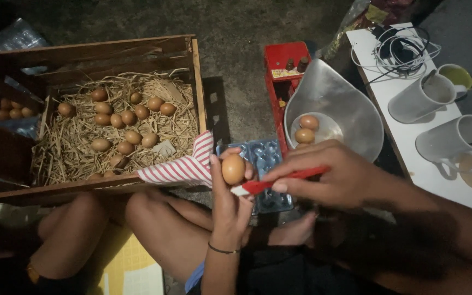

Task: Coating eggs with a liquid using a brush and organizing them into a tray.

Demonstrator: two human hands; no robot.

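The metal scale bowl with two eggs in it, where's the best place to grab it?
Probably the metal scale bowl is best gripped at its narrow far spout end, coming from above: the rim there is bare, while the right hand covers the near edge and the eggs sit low.

A wooden crate (195,82) of straw, a metal bowl (350,109), two white jugs (454,139).

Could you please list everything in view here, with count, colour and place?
wooden crate: one, brown, left, lined with straw
eggs in the crate: over a dozen, brown, on the straw
metal scale pan: one, silver, centre right, holding at least two brown eggs
red scale base: one, behind the pan
egg tray: one, clear bluish, on the ground by the hands
striped cloth: one, red and white, over the crate edge
jugs: two, white, on the white table
cables: a bundle, table's far end
left hand: holds one brown egg
right hand: holds a red pen to the egg
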